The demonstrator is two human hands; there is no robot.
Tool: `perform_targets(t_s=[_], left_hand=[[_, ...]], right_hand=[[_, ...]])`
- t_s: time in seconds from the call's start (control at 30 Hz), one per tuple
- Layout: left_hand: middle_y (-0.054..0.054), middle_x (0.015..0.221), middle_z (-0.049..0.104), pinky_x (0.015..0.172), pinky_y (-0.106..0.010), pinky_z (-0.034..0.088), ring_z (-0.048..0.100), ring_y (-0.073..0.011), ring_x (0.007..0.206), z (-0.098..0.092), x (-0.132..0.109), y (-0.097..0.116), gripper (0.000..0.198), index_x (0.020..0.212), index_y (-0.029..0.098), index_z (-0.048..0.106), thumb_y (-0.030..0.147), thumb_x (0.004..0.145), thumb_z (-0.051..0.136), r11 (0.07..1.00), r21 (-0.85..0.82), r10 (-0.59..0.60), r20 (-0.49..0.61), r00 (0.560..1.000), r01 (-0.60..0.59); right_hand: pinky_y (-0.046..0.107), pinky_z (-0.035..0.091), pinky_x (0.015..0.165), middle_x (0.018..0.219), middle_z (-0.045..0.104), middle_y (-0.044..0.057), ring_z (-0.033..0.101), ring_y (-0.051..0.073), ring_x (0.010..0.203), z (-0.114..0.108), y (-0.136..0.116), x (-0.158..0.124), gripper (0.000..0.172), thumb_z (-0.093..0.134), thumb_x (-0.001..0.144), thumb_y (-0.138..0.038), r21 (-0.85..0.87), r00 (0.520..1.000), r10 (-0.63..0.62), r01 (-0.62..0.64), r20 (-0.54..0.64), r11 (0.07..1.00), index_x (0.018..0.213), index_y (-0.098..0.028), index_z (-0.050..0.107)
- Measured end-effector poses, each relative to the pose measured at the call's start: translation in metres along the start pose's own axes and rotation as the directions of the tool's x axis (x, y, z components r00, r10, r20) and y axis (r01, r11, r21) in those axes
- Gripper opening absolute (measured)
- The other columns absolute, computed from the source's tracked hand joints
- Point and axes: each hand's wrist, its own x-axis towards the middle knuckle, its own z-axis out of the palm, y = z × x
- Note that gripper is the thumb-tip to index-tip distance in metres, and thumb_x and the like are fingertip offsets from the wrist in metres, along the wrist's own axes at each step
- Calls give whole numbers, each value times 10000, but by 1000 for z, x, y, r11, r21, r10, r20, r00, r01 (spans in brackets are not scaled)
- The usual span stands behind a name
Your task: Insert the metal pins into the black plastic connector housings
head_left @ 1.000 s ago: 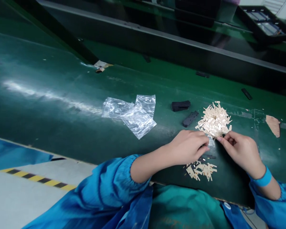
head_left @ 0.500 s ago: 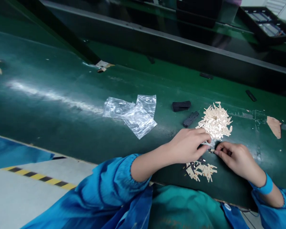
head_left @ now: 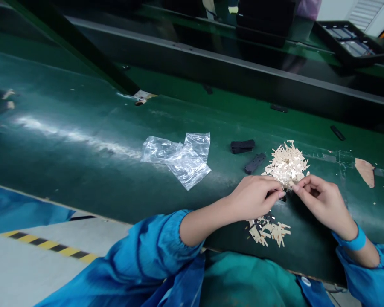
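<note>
My left hand (head_left: 254, 197) is closed in a pinch, with a small black piece (head_left: 283, 198) at its fingertips. Just to its right, my right hand (head_left: 327, 204) pinches a small cream strip (head_left: 291, 184) between thumb and forefinger. Both sets of fingertips are close together at the near edge of a large heap of flat cream strips (head_left: 288, 162). Below my left hand lies a smaller loose pile of cream strips (head_left: 277, 232), with several small black pieces mixed in. How the black piece sits in my left fingers is partly hidden.
Left of the heap lie a stack of black strips (head_left: 242, 146) and a second black stack (head_left: 255, 163). Clear plastic bags (head_left: 188, 160) rest farther left on the green table (head_left: 99, 179). A brown scrap (head_left: 365, 172) lies right. A dark slanted post (head_left: 92, 55) stands behind.
My right hand has moved up to the edge of the large heap and now pinches a cream strip; earlier its fingertips were at a small dark piece. My left hand stays nearly in place.
</note>
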Motion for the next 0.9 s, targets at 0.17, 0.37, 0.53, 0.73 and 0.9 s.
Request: perform_targets(t_s=[0.17,0.37,0.53,0.73,0.9], left_hand=[[6,770,682,622,-278,424,615,-134,678,-2,-1,-3,205,868,185,702,261,976,545,995,-14,-104,-86,991,103],[12,772,679,592,-262,426,599,-122,648,-4,-1,-1,202,875,194,698,276,980,547,990,-41,-136,-120,983,132],[-23,897,710,657,-277,478,656,-153,772,-5,-4,-3,207,975,197,715,276,992,524,997,-2,-76,-109,991,76],[-56,1210,718,825,-298,516,686,-186,1031,-16,-8,-9,307,1256,249,686,225,1009,505,979,21,200,78,977,-202],[-41,1069,762,791,-277,517,705,-148,916,-19,-8,-8,246,1062,217,738,261,1036,497,977,-72,201,25,979,-199]], right_hand=[[314,416,596,709,674,22,616,203,619,-1,2,-1,208,586,997,-381,-238,996,-71,56,-55,970,896,-232,691],[356,511,760,976,741,92,690,271,912,22,-10,-14,169,606,1004,-356,-300,965,-249,261,78,917,1007,-217,702],[368,501,742,885,711,70,661,251,829,33,-8,-13,170,566,1018,-277,-248,977,-193,211,95,946,921,-206,686],[293,461,603,750,627,8,562,175,657,17,-7,-9,213,661,970,-394,376,969,-10,-86,248,923,849,-218,678],[274,465,606,752,632,-4,566,164,673,8,-11,-9,222,716,928,-436,552,936,22,-226,350,803,872,-221,716]])
